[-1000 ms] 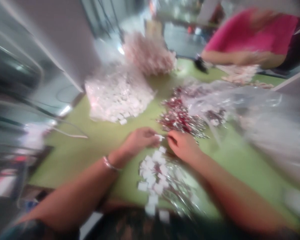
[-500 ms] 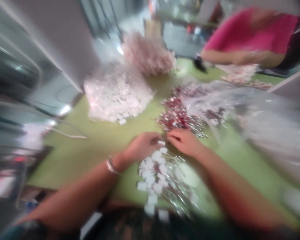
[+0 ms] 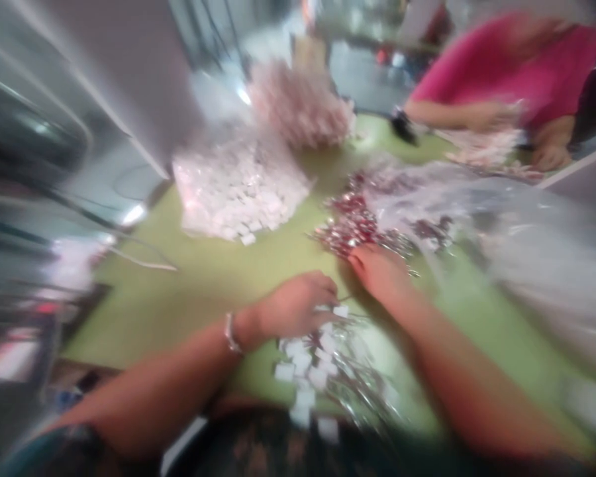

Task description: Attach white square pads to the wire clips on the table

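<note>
My left hand (image 3: 300,306) is closed in a pinch above a pile of white blocks (image 3: 302,361) on thin shiny stems, near the table's front edge. A small white block (image 3: 341,310) shows at its fingertips, apparently on a thin stem. Beyond it, my right hand (image 3: 380,271) reaches the near edge of a heap of red and silver shiny pieces (image 3: 352,222). Its fingers are drawn together against the heap. Blur hides what, if anything, lies between them.
A clear bag of white blocks (image 3: 241,189) lies open at the left on the green table (image 3: 218,265). Behind stands a pink bundle (image 3: 298,106). Clear plastic sheeting (image 3: 541,245) covers the right side. A co-worker in a pink top (image 3: 506,73) handles pale pieces at the back right.
My hands have moved apart: the left came down and slightly right over the white-block pile, the right went rightward to the red and silver heap. The co-worker's hands have separated.
</note>
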{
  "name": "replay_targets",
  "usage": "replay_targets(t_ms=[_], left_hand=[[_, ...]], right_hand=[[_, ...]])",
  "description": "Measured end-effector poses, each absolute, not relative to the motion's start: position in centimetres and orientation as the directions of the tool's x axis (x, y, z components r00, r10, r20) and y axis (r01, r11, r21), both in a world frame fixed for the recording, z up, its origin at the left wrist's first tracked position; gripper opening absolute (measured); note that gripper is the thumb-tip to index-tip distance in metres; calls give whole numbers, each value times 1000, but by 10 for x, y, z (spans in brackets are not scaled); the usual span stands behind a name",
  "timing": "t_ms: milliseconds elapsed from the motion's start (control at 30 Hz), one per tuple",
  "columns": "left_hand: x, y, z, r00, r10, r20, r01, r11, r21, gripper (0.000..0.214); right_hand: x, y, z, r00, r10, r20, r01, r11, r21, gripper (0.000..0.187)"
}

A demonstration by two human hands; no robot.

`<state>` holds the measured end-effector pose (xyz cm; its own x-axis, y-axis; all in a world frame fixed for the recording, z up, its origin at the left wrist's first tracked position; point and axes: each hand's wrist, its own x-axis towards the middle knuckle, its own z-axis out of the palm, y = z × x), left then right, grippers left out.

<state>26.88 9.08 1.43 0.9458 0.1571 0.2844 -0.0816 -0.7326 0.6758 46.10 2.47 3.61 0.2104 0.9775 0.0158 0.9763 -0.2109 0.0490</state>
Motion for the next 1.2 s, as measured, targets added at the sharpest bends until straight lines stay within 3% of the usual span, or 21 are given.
replay_targets(t_ms=[67, 133, 233, 267, 333, 467, 567, 633, 733, 800, 867, 933, 1000, 1067, 1200], left_hand=[[266, 92, 14, 943, 140, 303, -105, -739, 666, 25], [262, 99, 17, 935, 201, 292, -36, -767, 641, 23], [249, 124, 27, 785, 579, 219, 394, -741, 545, 25], [245, 135, 30, 665, 719, 199, 571, -663, 484, 26], [236, 156, 34, 462, 869, 178, 800, -495, 340, 23], [226, 179, 29, 447, 894, 42, 881, -448, 150, 23], [225, 180, 23, 498, 866, 32, 855, -497, 150, 22], [225, 178, 22, 515, 856, 38, 842, -514, 162, 21], [225, 175, 27, 519, 853, 58, 831, -519, 198, 20], [226, 172, 32, 507, 857, 88, 821, -512, 253, 19], [229, 168, 35, 491, 862, 126, 768, -497, 404, 19], [234, 161, 34, 471, 874, 121, 633, -431, 643, 24], [240, 152, 28, 483, 876, 19, 461, -272, 845, 34], [247, 144, 20, 544, 828, -134, 338, -70, 939, 42], [257, 133, 9, 626, 716, -308, 196, 238, 951, 39]], right_hand=[[466, 26, 36, 207, 978, 18, 976, -207, 68, 28], [469, 26, 37, 187, 982, 11, 980, -187, 63, 28], [471, 25, 41, 172, 985, -6, 985, -172, 20, 26], [472, 24, 42, 187, 982, -18, 982, -187, -6, 24], [474, 24, 43, 229, 972, -47, 970, -232, -73, 23], [476, 25, 43, 276, 961, -12, 957, -276, -89, 25], [474, 24, 45, 229, 972, 52, 973, -229, -4, 24], [472, 22, 50, 185, 982, 20, 982, -186, 16, 23], [473, 20, 58, 214, 971, -106, 974, -220, -49, 19], [476, 19, 61, 246, 963, -114, 954, -261, -147, 17], [480, 20, 62, 239, 970, -48, 945, -243, -219, 18], [481, 21, 61, 227, 974, -7, 958, -224, -178, 20], [481, 22, 60, 223, 975, -2, 971, -222, -85, 22], [477, 21, 61, 204, 979, 16, 975, -202, -90, 21], [465, 17, 62, 138, 988, 70, 912, -99, -397, 16]])
